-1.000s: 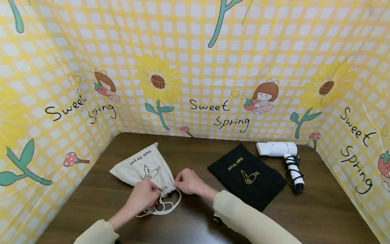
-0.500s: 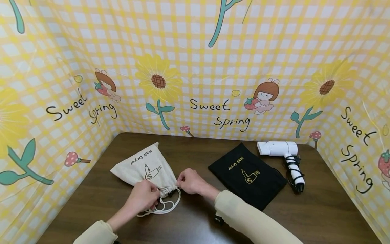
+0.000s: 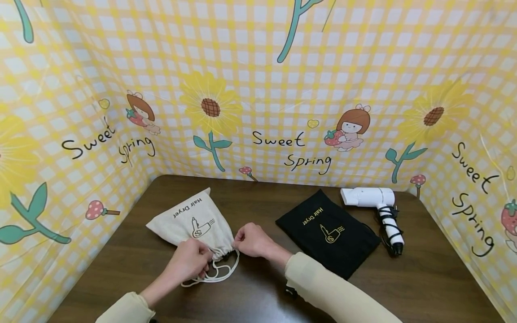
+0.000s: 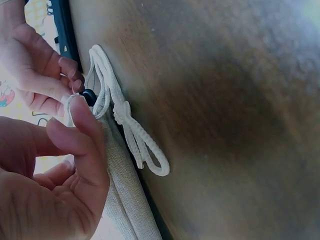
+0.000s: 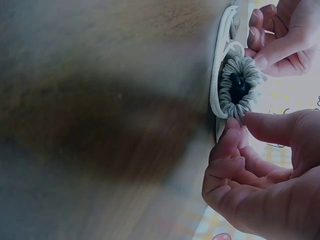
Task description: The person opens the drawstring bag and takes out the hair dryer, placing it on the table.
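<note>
Two drawstring bags and a hair dryer lie on a tabletop (image 3: 252,202). The beige bag (image 3: 181,226) rests to the left of the black bag (image 3: 315,237), well apart from it, printed face up. The left hand (image 3: 190,259) has a narrow grip, thumb and fingertip pinching the beige bag's gathered mouth (image 5: 225,95) on the side farther from the black bag; the right hand (image 3: 251,241) pinches the same mouth on the side nearer to it. A pale drawcord (image 4: 121,112) trails from the mouth, and a black piece (image 5: 238,90) (too dark to identify) shows within the gathers. The cloth appears soft, limp and not slippery, with little to break; the ruffled rim seems a sound place to take hold. The white hair dryer (image 3: 367,197) lies just to the right of the black bag, a black cord (image 3: 381,220) wound round its handle. Both bags read "Hair Dryer", dark on beige and gold on black, beside an outlined dryer bearing a mark like a dollar sign. The checked cloth (image 3: 282,107) standing behind the black bag repeats "Sweet Spring".
</note>
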`<state>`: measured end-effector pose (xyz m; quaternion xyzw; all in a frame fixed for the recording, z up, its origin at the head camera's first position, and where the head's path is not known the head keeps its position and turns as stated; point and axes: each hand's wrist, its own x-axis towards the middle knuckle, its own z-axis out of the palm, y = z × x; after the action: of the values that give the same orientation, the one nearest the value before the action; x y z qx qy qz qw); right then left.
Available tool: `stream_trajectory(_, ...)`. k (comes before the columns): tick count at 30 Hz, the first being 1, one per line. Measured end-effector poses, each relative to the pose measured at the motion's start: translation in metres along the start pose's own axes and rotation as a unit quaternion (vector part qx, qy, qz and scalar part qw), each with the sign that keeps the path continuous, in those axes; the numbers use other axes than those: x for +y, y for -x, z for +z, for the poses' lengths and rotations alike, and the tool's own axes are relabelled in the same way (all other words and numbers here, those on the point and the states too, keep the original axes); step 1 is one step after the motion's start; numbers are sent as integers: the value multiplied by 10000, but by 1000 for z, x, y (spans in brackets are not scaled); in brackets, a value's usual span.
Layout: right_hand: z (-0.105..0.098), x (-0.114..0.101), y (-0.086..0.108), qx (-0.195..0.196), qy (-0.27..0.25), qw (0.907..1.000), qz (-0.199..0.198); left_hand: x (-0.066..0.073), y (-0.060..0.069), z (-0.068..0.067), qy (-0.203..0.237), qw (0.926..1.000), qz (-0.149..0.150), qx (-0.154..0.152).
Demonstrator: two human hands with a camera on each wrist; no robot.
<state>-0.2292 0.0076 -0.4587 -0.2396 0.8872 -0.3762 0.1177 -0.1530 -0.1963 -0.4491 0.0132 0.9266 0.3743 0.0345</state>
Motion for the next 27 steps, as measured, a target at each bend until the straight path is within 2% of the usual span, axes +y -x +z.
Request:
stream_trajectory(12,1,-1,0,-59,-26,10000,30,-2,-1,-1,223,9994,-110,-258)
stream_trajectory(20,2,-2,-1,-121,-49,9999,106,-1,-1,-1,102,9996,-95,-232)
stream_trajectory(27,4,-3,0,-104,-19,9999,105,-1,-3,2,51,9988,-473,-68)
